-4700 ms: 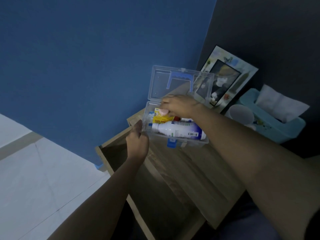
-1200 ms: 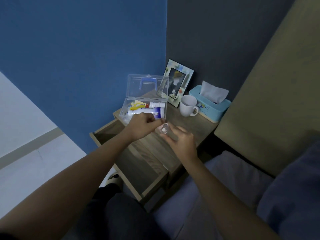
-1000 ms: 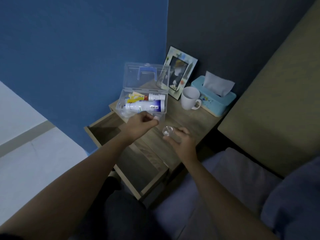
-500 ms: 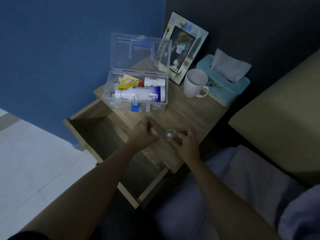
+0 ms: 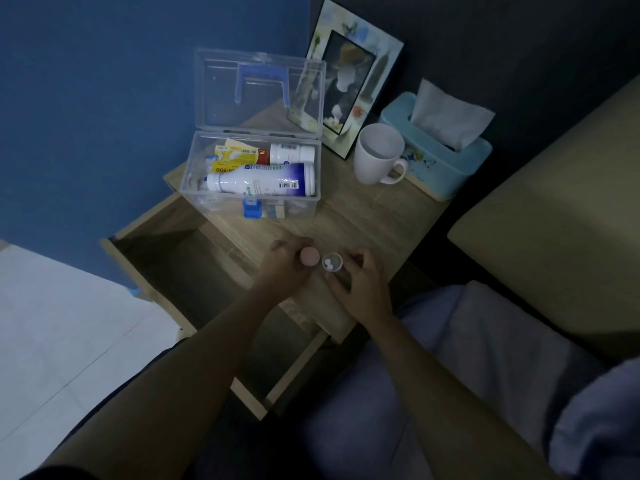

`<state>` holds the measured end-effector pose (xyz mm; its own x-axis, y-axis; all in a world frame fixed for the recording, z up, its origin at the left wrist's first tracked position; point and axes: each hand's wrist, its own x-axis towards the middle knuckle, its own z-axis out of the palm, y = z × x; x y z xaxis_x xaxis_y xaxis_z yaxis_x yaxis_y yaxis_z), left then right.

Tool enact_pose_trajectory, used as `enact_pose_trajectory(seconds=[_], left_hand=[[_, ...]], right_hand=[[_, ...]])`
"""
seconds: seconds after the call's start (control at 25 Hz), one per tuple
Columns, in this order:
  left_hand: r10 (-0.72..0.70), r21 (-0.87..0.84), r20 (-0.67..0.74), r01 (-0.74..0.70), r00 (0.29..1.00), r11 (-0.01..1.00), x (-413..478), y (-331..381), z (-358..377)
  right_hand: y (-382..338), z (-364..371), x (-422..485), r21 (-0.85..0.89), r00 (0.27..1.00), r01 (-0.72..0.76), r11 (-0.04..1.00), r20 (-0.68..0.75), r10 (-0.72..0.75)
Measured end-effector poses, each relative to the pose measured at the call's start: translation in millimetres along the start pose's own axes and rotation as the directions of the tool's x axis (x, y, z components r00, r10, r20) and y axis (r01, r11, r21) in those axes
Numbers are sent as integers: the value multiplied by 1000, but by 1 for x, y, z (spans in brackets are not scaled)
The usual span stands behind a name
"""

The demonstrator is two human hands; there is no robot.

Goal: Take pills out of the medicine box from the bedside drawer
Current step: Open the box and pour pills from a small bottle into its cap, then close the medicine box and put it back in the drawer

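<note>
The clear medicine box (image 5: 194, 181) stands open on the wooden bedside table (image 5: 363, 216), lid up, with a white and blue bottle (image 5: 259, 183), a second white bottle (image 5: 292, 153) and a yellow packet (image 5: 232, 159) inside. Near the table's front edge my right hand (image 5: 360, 282) grips a small clear pill container (image 5: 331, 263), open at the top, with two white pills showing inside. My left hand (image 5: 284, 268) is beside it, holding the round pink cap (image 5: 310, 256). The drawer (image 5: 194, 271) below stands pulled out and looks empty.
A white mug (image 5: 377, 157), a blue tissue box (image 5: 440, 161) and a picture frame (image 5: 349, 88) stand at the back of the table. A blue wall is on the left, a beige headboard on the right, bedding under my arms.
My hands, earlier at the box, came to the table's front edge. The left hand pulled the pink cap off the container, and the pills now show. The view tilted down.
</note>
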<state>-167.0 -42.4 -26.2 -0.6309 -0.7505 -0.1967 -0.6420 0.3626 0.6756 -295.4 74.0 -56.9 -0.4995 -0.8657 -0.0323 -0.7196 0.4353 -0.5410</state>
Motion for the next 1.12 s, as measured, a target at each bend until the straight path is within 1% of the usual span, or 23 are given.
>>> enact_pose_trajectory(seconds=[0.12,0.24,0.36,0.44,0.52,0.6,0.64,0.72,0.8,0.96,1.04,1.12], left_hand=[[-15,34,24,14,1000,999,2,-3,2],[-15,53,34,13,999,999,2,-4,3],[-28,53,30,26,999,998,3,-3,4],[-9,48,44,7,999,999,3,-3,2],[-6,10,62,5,998,1000,0,-4,-1],[-15,-32,29,16,999,999,-4,-7,-5],[-12,-23,-4,12,1000,1000,-6,-9,-7],[25,105,-49,-19,999,994,-7,-17,-8],[59,237,-26,-51,998,970,-5,-25,-8],[39,376,49,-55,998,925,-3,-32,4],[27,426,39,-41,999,904,-3,-33,9],[22,442,27,-32,999,896,-2,-34,11]], right_hand=[[-1,2,-1,15,1000,-2,1000,-22,2],[-1,3,-1,21,1000,1,1000,-14,-1],[1,3,0,24,1000,13,1000,-10,-13],[1,3,0,32,1000,17,999,-11,-17],[1,3,0,51,1000,22,998,-19,-21],[2,0,1,80,999,21,997,-35,-18],[2,-3,2,100,998,15,995,-65,-8],[3,-10,9,170,988,-11,985,-152,37],[2,-19,21,259,974,-31,965,-209,87],[1,-35,60,363,930,-11,932,-339,143],[3,-37,81,392,876,-85,916,-409,256],[6,-38,102,444,791,-179,878,-465,397]])
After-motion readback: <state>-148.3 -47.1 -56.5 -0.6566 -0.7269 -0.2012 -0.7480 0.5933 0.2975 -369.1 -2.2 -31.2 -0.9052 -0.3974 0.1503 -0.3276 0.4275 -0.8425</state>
